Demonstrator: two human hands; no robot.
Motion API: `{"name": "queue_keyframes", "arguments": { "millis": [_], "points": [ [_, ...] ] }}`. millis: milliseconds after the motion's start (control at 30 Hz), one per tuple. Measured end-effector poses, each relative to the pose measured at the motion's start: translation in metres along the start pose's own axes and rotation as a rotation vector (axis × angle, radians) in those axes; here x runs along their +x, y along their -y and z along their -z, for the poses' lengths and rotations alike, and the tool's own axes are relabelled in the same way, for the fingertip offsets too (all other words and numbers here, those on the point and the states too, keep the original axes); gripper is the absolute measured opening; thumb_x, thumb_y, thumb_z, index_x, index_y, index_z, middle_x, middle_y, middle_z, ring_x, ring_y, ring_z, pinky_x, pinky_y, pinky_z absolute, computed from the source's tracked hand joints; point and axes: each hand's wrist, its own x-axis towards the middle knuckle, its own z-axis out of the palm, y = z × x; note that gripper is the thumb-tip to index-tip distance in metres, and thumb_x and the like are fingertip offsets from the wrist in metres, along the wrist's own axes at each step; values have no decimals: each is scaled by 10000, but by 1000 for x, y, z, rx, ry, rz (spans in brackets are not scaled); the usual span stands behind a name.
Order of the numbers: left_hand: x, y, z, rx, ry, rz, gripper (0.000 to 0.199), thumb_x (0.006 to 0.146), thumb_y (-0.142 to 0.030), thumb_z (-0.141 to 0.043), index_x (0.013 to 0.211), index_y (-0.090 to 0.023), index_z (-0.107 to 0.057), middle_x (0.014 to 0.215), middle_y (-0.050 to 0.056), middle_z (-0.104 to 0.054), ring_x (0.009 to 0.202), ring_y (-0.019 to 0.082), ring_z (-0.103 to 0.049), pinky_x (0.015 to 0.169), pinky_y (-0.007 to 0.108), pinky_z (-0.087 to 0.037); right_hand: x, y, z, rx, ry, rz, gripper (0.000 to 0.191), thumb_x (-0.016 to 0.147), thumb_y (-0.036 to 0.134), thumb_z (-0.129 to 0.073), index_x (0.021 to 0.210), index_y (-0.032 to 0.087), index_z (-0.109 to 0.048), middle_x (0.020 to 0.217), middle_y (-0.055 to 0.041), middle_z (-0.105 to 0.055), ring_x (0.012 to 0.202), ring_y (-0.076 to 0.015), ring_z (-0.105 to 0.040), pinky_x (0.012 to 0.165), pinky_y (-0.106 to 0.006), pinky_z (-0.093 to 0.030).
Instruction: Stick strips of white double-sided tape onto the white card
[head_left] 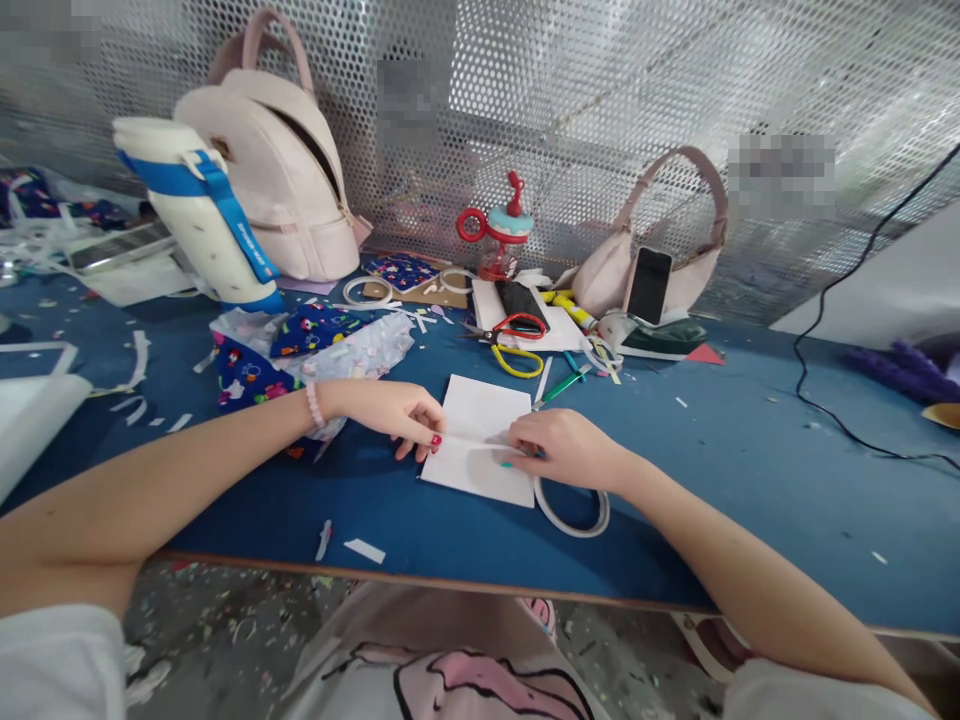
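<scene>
A white card (487, 405) lies on the blue table in front of me. A pale narrow band crosses its middle between my hands; whether it is a tape strip or a crease I cannot tell. My left hand (409, 418) is closed at the card's left edge, thumb and fingers pinching there. On the card's right side rests my right hand (566, 448), its fingers curled together; what they grip is hidden. A white tape roll (602, 520) lies flat below my right wrist, close to the card's lower right corner.
Patterned blue fabric (247, 365) lies left. Behind the card are red-and-yellow scissors (517, 345) and a green-handled cutter (561, 386). A tumbler (176, 215), backpack (300, 170), red-lidded cup (504, 235), handbag (694, 270) and phone (649, 285) line the perforated metal wall.
</scene>
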Motion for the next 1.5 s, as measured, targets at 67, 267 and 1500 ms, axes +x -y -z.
{"name": "queue_keyframes", "arguments": {
  "millis": [67,267,1500],
  "points": [
    [0,-1,-2,-15,15,-9,169,864,-301,-551,837,-141,-599,768,37,-697,513,79,-573,508,166,-424,0,0,-1,2,-21,13,175,906,308,-542,794,177,-573,749,-24,-620,664,-136,-516,600,-244,-278],
    [0,-13,-14,-24,117,-29,271,776,-109,-514,1031,-130,-603,774,32,-710,523,82,-555,517,169,-441,0,3,-8,-9,-111,109,122,904,269,-555,839,176,-599,721,-16,-614,651,-147,-538,590,-250,-331],
    [1,-15,-10,-192,-51,161,343,865,-332,-481,1058,-86,-622,780,83,-734,403,70,-445,437,203,-338,6,28,-31,-259,-730,307,120,921,130,-542,869,129,-650,788,-52,-705,669,-131,-629,607,-268,-420]
  ]
}}
